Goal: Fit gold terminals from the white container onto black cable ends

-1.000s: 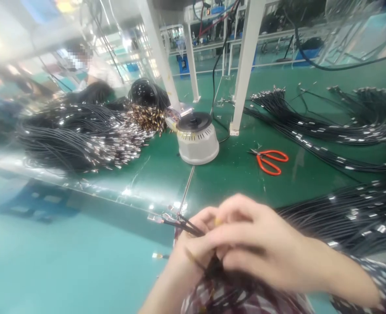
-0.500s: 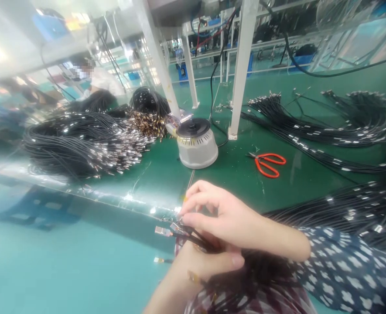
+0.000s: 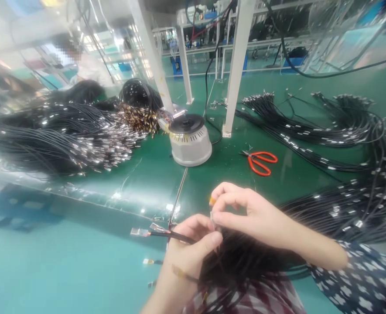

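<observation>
My left hand [image 3: 193, 246] is closed around a few black cables [image 3: 179, 236]. Their flat silver connector ends [image 3: 140, 232] stick out to the left past the knuckles. Just above its thumb, my right hand [image 3: 245, 211] pinches a small metallic cable end [image 3: 213, 216] between thumb and forefinger. A bit of yellow tape [image 3: 212, 200] shows at a right fingertip. More black cables [image 3: 238, 253] lie in a bundle under both hands, across a checked cloth [image 3: 254, 298] on my lap. A loose connector with amber tape [image 3: 179, 271] lies over my left wrist.
Red-handled cutters [image 3: 261, 163] lie on the green table [image 3: 153, 183]. A grey round device with a black turntable [image 3: 190, 141] stands by the white posts [image 3: 237, 69]. Cable bundles lie left [image 3: 58, 135] and right [image 3: 310, 126]. A person [image 3: 91, 69] is at far left.
My right hand has moved right, off the connectors at the left, and now pinches a cable end by my left thumb. My left fingers have curled up. The view has shifted slightly.
</observation>
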Tool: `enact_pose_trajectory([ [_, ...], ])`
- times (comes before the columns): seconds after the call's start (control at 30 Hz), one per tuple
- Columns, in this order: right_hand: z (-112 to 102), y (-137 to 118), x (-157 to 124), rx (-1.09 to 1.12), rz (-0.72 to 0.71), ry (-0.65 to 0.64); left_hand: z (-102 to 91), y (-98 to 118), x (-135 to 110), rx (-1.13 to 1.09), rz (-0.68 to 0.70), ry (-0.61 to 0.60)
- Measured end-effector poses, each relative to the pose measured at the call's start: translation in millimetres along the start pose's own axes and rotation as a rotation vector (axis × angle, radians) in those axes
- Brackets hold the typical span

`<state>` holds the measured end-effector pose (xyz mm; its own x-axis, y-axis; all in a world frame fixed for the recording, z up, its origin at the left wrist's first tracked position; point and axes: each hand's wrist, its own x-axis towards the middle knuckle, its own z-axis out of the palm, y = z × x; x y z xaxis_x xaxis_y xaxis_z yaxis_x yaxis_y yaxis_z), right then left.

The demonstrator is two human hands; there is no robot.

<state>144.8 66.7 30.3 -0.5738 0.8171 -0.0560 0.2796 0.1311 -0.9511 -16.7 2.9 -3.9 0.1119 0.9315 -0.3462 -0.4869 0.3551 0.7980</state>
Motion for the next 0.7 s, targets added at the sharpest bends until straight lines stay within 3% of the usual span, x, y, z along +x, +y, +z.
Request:
enact_pose_trajectory([
  [0.2, -2.2, 10.7, 0.2, 0.131, 0.033, 0.029, -0.3, 2.9, -1.9, 0.01, -0.026, 0.04],
  [0.5, 4.8, 9.3, -2.4, 0.1, 0.016, 0.041, 2.3, 1.3, -1.4, 0.006, -0.024, 0.053],
  [0.7, -7.6, 13.6, -7.9, 0.233, 0.012, 0.038, 4.4, -1.0, -2.3, 0.054, 0.011, 0.085],
])
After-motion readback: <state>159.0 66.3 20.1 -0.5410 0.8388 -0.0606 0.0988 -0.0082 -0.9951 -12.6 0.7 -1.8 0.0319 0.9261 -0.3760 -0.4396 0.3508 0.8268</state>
